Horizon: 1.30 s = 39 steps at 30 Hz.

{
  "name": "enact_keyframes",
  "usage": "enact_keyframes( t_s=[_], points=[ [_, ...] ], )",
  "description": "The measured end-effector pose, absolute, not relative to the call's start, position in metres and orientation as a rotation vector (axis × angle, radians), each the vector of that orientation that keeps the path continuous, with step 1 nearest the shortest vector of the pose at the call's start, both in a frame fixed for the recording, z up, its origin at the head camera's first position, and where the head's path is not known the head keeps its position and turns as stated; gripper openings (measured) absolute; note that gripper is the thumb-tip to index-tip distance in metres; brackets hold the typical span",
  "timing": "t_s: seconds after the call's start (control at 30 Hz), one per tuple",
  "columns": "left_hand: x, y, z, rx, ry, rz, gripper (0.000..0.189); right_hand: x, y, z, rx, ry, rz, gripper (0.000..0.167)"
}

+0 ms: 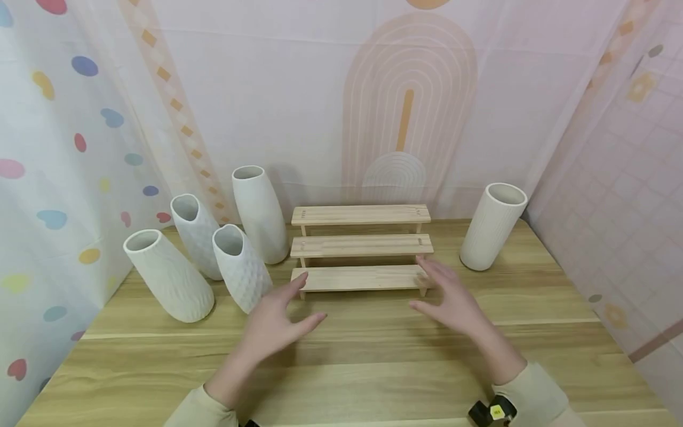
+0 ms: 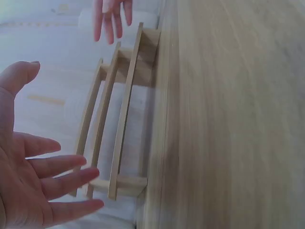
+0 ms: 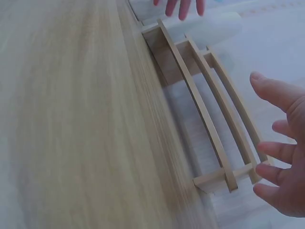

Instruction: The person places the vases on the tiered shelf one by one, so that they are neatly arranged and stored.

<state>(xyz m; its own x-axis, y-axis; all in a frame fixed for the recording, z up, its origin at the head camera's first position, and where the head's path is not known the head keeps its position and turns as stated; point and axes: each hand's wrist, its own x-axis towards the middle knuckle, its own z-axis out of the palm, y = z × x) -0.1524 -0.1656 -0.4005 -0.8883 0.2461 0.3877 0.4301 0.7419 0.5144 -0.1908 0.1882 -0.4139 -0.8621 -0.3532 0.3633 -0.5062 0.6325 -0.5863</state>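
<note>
A three-tier wooden display stand [image 1: 363,245] rests at the back middle of the table, with no vase on its steps. In the head view my left hand [image 1: 272,325] hovers in front of its left end, fingers spread and holding nothing. My right hand [image 1: 450,296] is near the right end of the lowest step, also with spread fingers and nothing in it. Both wrist views show a gap between each hand's thumb and fingers. Nearest to my left hand stands a dimpled white vase [image 1: 242,273], its base partly hidden by that hand.
Left of the stand are more white vases: a tall smooth one [image 1: 260,216], a textured one [image 1: 198,240] and a wavy-ridged one [image 1: 172,279]. A ribbed vase [image 1: 490,231] stands at the right. Patterned curtains [image 1: 299,107] hang behind the wooden table [image 1: 363,379].
</note>
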Motion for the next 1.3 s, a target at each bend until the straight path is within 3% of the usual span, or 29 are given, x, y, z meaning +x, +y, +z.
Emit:
enact_keyframes(
  t_s=[0.57, 1.3],
  points=[
    [-0.135, -0.206, -0.379, -0.548, -2.384, -1.431, 0.055, -0.193, 0.208, -0.416, 0.672, -2.544, 1.298, 0.073],
    [-0.135, -0.278, -0.372, -0.45, -2.017, -1.791, 0.05, -0.2, 0.222, -0.421, 0.563, -2.508, 1.61, 0.069]
  ],
)
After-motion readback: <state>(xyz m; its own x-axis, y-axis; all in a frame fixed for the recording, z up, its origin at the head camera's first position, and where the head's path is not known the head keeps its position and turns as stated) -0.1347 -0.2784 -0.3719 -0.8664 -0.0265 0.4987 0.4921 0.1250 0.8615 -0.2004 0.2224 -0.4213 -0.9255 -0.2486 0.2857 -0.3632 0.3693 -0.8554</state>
